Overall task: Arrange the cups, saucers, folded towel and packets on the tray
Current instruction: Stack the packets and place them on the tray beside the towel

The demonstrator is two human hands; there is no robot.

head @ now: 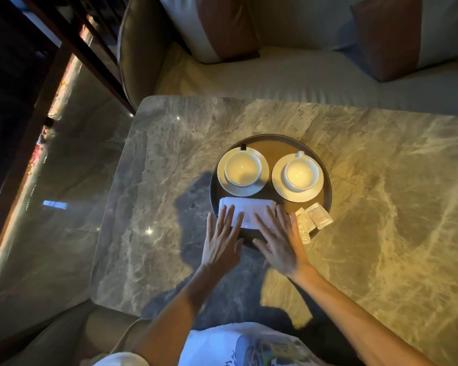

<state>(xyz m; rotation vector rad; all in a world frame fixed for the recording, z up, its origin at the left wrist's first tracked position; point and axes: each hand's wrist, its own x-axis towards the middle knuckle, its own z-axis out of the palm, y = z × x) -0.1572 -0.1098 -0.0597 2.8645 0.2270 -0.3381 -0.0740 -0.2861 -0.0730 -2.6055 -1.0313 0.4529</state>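
Evidently squaring it against the near rim, the left hand point(221, 240) and right hand point(280, 243) lie flat and spread on the folded towel point(245, 211) at the front of the tray point(275, 146), the cups point(242, 167) on saucers point(296, 196) behind and the packets point(317, 216) just beside.

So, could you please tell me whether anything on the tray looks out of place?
The packets lie askew across the tray rim at its near right, partly hanging over the edge. The cups, saucers and folded towel look tidy.
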